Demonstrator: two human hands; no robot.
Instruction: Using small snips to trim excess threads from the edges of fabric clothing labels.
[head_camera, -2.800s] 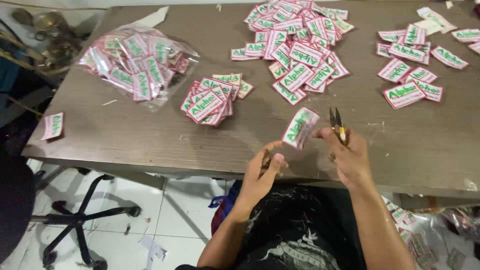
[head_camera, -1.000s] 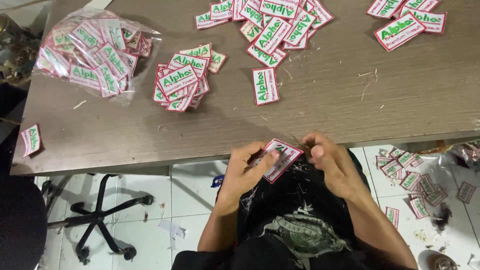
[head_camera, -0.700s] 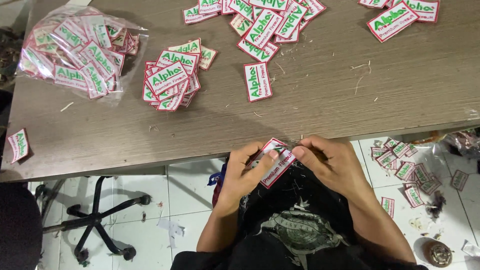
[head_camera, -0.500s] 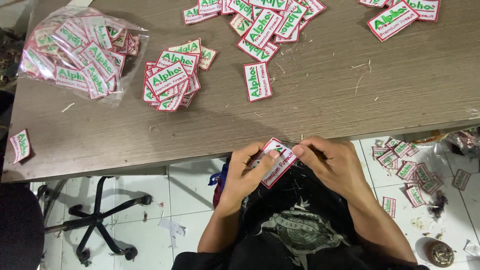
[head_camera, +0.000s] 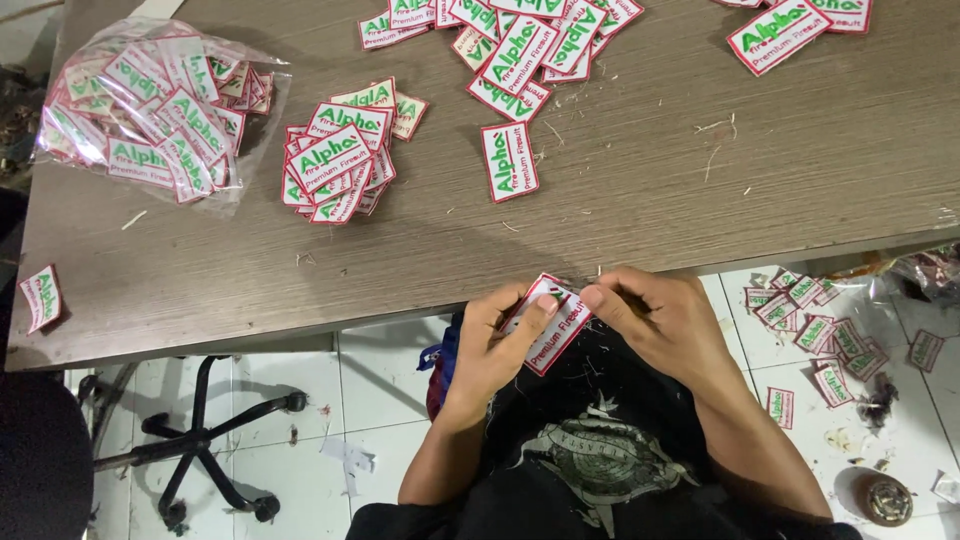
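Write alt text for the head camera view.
Two hands, left hand and right hand, hold one white, red-edged patch just below the table edge. More patches lie on the table: a loose stack and a clear bagful.

Patch (head_camera: 552, 322) between both hands, below table (head_camera: 700, 190)

Bare table (head_camera: 640, 215) ahead of the hands (head_camera: 590, 325) (patch piles (head_camera: 340, 160) crowd farther back).
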